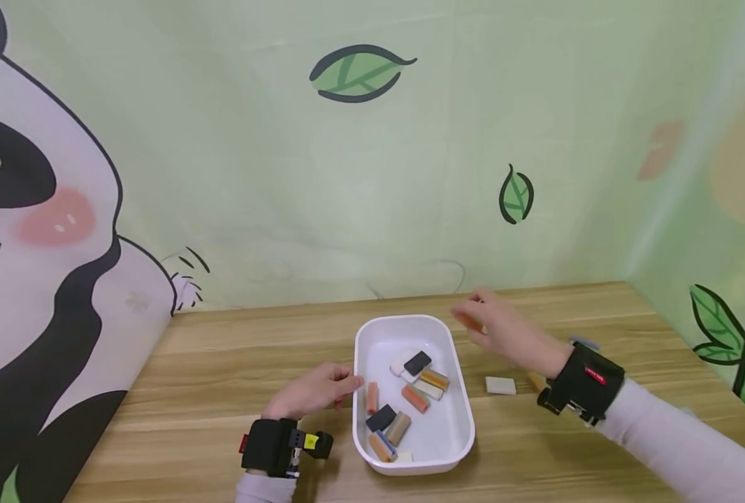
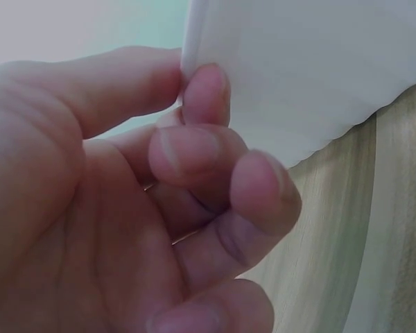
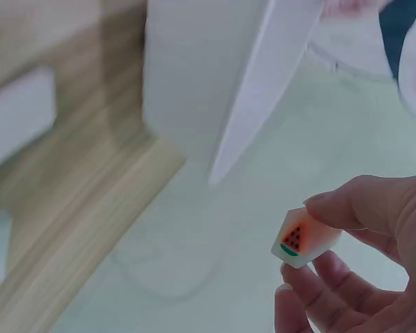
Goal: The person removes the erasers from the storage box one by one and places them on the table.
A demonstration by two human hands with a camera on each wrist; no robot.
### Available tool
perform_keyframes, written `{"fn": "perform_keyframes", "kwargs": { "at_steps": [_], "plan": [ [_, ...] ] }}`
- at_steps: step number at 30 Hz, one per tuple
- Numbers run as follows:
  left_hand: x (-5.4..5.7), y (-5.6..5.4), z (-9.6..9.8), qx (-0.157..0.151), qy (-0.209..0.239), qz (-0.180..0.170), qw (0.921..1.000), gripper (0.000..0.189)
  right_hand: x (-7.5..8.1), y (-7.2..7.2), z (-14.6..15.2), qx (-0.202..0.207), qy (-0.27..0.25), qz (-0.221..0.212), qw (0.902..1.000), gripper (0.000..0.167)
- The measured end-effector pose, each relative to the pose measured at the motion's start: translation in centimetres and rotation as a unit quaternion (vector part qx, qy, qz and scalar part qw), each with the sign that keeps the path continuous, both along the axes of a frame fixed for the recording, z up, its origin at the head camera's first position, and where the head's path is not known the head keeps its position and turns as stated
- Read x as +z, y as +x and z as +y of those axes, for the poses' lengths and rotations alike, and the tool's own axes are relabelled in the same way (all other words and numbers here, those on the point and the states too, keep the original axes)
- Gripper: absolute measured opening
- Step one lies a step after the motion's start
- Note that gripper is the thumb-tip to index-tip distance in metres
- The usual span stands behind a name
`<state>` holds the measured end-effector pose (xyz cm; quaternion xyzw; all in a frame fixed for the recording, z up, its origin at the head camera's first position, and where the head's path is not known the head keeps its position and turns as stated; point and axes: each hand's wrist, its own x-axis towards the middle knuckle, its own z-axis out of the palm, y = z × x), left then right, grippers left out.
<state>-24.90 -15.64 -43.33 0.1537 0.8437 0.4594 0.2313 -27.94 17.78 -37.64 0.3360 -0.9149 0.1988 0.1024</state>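
Observation:
A white plastic tray (image 1: 438,433) stands on the wooden table with several small block erasers inside, orange, black, white and tan. My left hand (image 1: 312,388) pinches the tray's left rim between thumb and index finger; in the left wrist view the other fingers curl beside the tray wall (image 2: 298,76). Beyond the tray's far right corner, my right hand (image 1: 504,332) is raised and holds an orange eraser (image 1: 468,321). The right wrist view shows this eraser (image 3: 301,239) pinched between thumb and fingers, its pale end printed with a watermelon slice.
Right of the tray, a white eraser (image 1: 501,385) lies on the table. A yellowish eraser (image 1: 537,381) and a blue one (image 1: 584,343) are partly hidden by the right wrist. Behind the table (image 1: 221,377) hangs a green backdrop (image 1: 284,175) with a panda print.

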Motion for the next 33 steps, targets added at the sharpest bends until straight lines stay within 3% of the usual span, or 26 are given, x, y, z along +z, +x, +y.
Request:
{"fn": "perform_keyframes", "kwargs": {
  "at_steps": [4,8,16,25,29,33],
  "plan": [
    [0.0,-0.1,0.1,0.005,-0.001,0.002,1.0,0.029,-0.5,-1.4,2.1,-0.043,0.015,-0.004,0.999,0.03],
    [0.0,-0.1,0.4,0.006,-0.003,0.006,1.0,0.028,-1.8,-2.2,3.5,-0.052,0.038,-0.018,0.9977,0.029],
    [0.1,0.2,0.3,0.006,0.005,-0.004,1.0,0.029,-4.5,-3.0,3.7,-0.047,0.074,-0.072,0.9935,0.025],
    [0.1,0.3,0.2,0.009,-0.004,-0.001,0.9999,0.029,-6.3,-3.3,2.7,-0.033,0.082,-0.068,0.9938,0.024],
    [0.1,0.2,0.1,0.011,-0.007,-0.005,0.9999,0.029,-6.6,-3.5,2.5,-0.031,0.087,-0.068,0.9935,0.013],
    [0.1,0.1,0.1,0.012,-0.004,-0.005,0.9999,0.029,-6.7,-3.6,2.4,-0.028,0.089,-0.076,0.9928,0.019]
  ]
}}
